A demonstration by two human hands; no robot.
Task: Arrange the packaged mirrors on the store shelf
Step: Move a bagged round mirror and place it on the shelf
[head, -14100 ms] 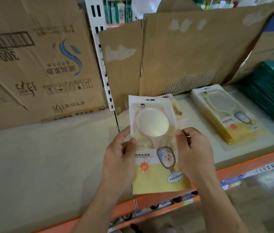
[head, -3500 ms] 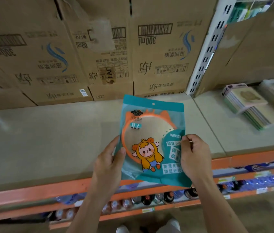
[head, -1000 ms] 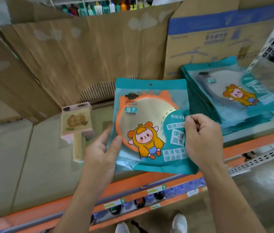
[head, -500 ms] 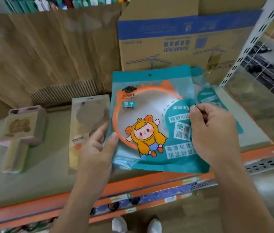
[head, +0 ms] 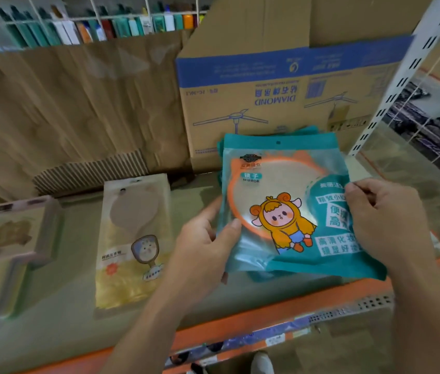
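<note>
A teal packaged mirror [head: 275, 195] with an orange rim and a cartoon figure is held flat between both hands. My left hand [head: 202, 249] grips its left edge and my right hand [head: 383, 222] grips its right edge. It sits over a stack of matching teal packs [head: 256, 278] on the shelf [head: 73, 298], whose edges show at the top and bottom; I cannot tell whether it rests on them. To the left lies a stack of yellow hand-mirror packs [head: 132, 244], and further left a pink-edged stack [head: 13, 244].
A cardboard box [head: 267, 85] with a blue band stands right behind the teal stack, with brown cardboard sheets [head: 78, 109] to its left. A white slotted upright [head: 402, 74] and wire mesh bound the right side. The shelf's orange front rail [head: 267, 317] runs below.
Both hands have carried the teal pack rightwards along the shelf and down over the teal stack. The yellow and pink stacks now lie off to the left.
</note>
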